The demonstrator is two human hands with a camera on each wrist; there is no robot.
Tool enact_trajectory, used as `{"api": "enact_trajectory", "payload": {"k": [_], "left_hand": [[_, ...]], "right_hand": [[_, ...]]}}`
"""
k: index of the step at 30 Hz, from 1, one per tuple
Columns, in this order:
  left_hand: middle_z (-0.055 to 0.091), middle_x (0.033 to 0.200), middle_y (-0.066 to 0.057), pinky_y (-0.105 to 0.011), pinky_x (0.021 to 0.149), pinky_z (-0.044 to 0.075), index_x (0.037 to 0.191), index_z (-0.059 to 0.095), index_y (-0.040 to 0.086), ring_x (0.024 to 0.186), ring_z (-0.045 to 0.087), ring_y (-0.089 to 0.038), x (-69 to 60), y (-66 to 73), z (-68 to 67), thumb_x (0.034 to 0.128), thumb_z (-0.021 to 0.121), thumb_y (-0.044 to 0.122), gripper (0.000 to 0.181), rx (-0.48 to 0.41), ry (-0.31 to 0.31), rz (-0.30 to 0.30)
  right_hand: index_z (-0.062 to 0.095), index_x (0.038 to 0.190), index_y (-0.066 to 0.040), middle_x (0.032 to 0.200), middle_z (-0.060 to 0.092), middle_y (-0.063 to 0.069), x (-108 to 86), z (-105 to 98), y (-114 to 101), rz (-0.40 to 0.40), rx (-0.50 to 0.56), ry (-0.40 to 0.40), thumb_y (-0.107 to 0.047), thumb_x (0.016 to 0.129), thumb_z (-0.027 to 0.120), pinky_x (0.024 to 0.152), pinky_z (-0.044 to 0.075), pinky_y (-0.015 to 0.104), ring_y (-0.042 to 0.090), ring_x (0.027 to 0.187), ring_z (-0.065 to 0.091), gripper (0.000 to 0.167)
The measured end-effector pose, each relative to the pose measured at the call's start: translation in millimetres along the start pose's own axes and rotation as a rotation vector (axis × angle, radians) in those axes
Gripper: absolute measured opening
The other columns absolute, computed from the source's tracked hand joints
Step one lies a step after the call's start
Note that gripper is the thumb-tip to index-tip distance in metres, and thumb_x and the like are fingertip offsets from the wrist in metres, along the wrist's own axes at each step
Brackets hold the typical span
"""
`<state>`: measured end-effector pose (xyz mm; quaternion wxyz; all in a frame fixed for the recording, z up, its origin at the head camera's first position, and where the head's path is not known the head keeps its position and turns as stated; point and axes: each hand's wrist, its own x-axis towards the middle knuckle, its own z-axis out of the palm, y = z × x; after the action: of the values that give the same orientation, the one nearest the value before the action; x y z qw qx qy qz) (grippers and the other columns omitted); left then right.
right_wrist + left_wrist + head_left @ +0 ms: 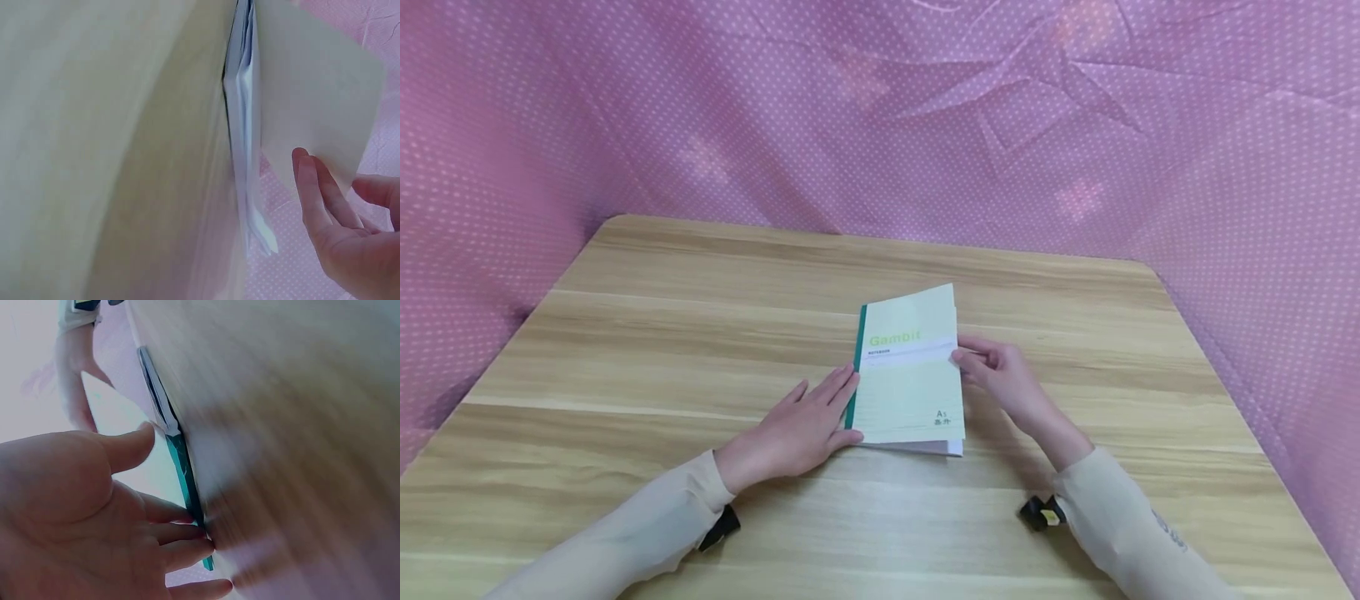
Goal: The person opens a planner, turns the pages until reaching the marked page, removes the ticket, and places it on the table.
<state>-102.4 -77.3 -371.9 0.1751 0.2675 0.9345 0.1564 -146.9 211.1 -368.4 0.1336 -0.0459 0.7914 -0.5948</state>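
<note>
A pale green notebook (910, 392) with a dark green spine (181, 465) lies on the table, its front cover partly lifted at the right side. My right hand (1003, 379) pinches the cover's right edge between thumb and fingers; in the right wrist view the fingers (310, 187) are behind the raised cover (319, 94), with the white pages (240, 125) below. My left hand (805, 425) rests along the spine with fingers extended, fingertips and thumb touching the notebook's left side. In the left wrist view its palm (69, 487) faces the camera.
The wood-grain table (662, 350) stretches out around the notebook on every side. Pink dotted cloth (880, 125) hangs behind and beside it. Black wrist devices (721, 529) sit at both cuffs, close above the tabletop.
</note>
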Motion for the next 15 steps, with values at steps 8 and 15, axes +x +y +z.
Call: {"api": "enact_trajectory", "payload": {"k": [8, 15], "left_hand": [[0.009, 0.164, -0.009, -0.051, 0.118, 0.015, 0.157, 0.015, 0.005, 0.149, 0.011, -0.023, 0.1, 7.2, -7.2, 0.1011, 0.044, 0.052, 0.078, -0.093, 0.097, 0.068], [0.009, 0.164, -0.001, -0.051, 0.116, 0.022, 0.159, 0.008, 0.018, 0.148, 0.015, -0.019, -3.3, 21.6, -27.9, 0.1, 0.031, 0.061, 0.077, -0.201, 0.248, 0.157]], "right_hand": [[0.049, 0.138, 0.009, 0.128, 0.06, 0.026, -8.1, 17, -14, -0.119, 0.067, -0.014, -0.018, 0.103, 0.052, 0.089, 0.054, 0.034, 0.031, 0.108, 0.066, 0.044], [0.047, 0.139, 0.009, 0.13, 0.058, 0.026, -5.5, 37, -27, -0.27, 0.16, -0.155, -0.016, 0.106, 0.045, 0.094, 0.052, 0.038, 0.035, 0.111, 0.063, 0.042]]}}
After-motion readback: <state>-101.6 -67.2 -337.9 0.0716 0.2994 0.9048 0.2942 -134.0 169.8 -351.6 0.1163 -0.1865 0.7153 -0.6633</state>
